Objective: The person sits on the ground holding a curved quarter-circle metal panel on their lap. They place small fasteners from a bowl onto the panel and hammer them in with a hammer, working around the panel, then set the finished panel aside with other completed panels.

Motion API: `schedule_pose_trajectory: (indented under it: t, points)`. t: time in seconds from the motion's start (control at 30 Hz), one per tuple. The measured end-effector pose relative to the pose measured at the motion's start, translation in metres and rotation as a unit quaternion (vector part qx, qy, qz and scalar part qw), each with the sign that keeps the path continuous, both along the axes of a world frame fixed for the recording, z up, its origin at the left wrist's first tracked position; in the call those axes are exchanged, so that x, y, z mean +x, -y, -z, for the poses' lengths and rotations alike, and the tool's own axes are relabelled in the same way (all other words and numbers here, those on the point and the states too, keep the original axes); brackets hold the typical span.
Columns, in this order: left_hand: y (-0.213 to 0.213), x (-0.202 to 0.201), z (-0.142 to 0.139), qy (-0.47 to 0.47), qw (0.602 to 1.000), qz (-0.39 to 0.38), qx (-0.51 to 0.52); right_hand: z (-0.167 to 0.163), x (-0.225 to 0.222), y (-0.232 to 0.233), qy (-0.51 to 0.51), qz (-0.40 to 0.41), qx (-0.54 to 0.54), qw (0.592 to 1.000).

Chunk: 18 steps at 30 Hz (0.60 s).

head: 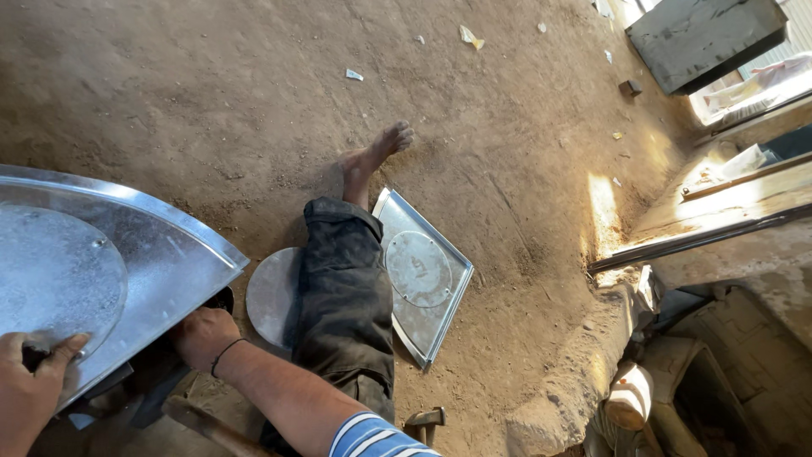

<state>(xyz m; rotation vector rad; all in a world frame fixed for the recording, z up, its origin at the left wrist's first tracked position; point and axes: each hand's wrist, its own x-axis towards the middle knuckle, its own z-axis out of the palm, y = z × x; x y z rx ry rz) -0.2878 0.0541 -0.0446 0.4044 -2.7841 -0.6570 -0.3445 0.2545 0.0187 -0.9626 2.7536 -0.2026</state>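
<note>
Here, in the head view, the person sits on a dirt floor (524,169) and steadies a large galvanised sheet-metal panel (161,254) with both hands. The panel has a curved rolled edge and a round metal disc (55,275) set on its face. The left hand (25,389) is at the panel's near edge, thumb laid on the disc's rim and fingers curled under, so its grip is closed on the panel and disc together; this looks like a way to keep the disc from sliding. The right hand (203,334) presses against the panel's lower right edge, just beneath the corner. Its fingers are tucked behind the metal, so I cannot tell whether that grip is clamped or merely bracing; it seems to prop the panel at a tilt towards the face. A dark band circles the right wrist, and a striped sleeve (372,436) shows further up the arm.

Beyond the right grip, the person's leg in dark trousers (347,296) stretches out, bare foot (376,156) on the dirt. Beside the leg lies a second square panel (423,279) with its own disc, flat on the floor. A loose grey disc (271,296) lies between the right grip and the leg, partly hidden by it. A hammer head (425,417) lies near the knee.
</note>
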Motion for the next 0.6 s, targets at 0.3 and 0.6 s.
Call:
schedule_pose_trajectory:
  t: [0.3,0.6]
  points:
    - [0.021,0.009,0.01,0.152,0.943,-0.101,0.278,0.003,0.012,-0.02,-0.052,0.039,-0.025,0.998]
    - [-0.029,0.036,0.036,0.255,0.901,-0.102,0.336,-0.021,0.078,-0.125,0.312,0.333,-0.452,0.766]
